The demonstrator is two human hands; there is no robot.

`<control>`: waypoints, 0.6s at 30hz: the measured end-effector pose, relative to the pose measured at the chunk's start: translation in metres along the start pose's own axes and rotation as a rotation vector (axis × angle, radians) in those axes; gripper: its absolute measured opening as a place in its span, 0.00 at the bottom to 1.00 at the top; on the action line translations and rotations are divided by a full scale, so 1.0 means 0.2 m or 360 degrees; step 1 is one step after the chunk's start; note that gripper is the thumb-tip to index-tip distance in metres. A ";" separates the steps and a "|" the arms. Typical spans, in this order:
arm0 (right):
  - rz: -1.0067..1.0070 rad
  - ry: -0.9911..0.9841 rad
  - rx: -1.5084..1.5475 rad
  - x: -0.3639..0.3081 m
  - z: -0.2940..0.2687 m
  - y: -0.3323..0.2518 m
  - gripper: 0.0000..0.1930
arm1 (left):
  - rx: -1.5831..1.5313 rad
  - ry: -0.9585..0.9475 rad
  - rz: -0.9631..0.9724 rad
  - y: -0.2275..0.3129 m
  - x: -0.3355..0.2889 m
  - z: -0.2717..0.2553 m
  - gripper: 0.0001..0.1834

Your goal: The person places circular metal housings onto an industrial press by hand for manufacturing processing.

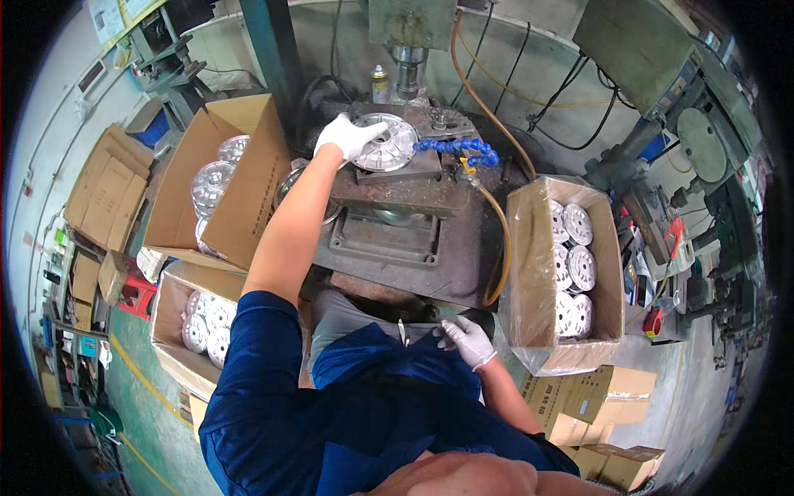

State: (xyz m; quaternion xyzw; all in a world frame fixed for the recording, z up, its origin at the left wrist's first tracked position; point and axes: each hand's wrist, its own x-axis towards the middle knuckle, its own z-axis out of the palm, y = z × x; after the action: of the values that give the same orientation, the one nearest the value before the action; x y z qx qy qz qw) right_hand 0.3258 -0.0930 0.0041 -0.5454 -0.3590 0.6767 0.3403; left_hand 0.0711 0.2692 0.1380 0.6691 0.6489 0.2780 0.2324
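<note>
My left hand (pixel 346 136), in a white glove, reaches forward and grips the left rim of a round silvery metal casting (pixel 387 147) with ribs and holes. The casting lies on a metal block of the machine, below and in front of the press ram (pixel 408 74). A blue segmented nozzle hose (pixel 456 146) points at its right edge. Under my left forearm, another round metal part (pixel 289 187) is partly hidden. My right hand (pixel 468 341), gloved too, hangs low by my lap, its fingers loosely bent and apart, with nothing visible in them.
Metal castings fill an open carton (pixel 260 178) at the left, another carton (pixel 169 331) below it, and a plastic-lined carton (pixel 523 273) at the right. A spray can (pixel 380 84) stands behind the block. A rectangular steel frame (pixel 385 241) lies nearer me. An orange hose (pixel 504 240) curves down the right side.
</note>
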 end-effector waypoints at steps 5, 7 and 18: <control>-0.0043 0.0006 -0.0233 0.04 0.01 0.00 0.18 | -0.0014 -0.0263 -0.0032 0.04 -0.02 -0.06 0.51; -0.0071 -0.0031 -0.0245 0.06 0.01 0.00 0.18 | -0.0027 -0.0308 -0.0008 0.05 -0.02 -0.08 0.53; 0.0011 0.0028 -0.0466 0.09 0.02 -0.01 0.20 | 0.0207 -0.0290 -0.0055 0.08 -0.01 -0.07 0.52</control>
State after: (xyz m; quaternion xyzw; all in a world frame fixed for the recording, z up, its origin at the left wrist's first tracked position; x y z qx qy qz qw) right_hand 0.3180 -0.0775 -0.0027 -0.5963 -0.4490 0.6135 0.2579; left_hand 0.0732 0.2666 0.1598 0.6941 0.6530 0.1693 0.2513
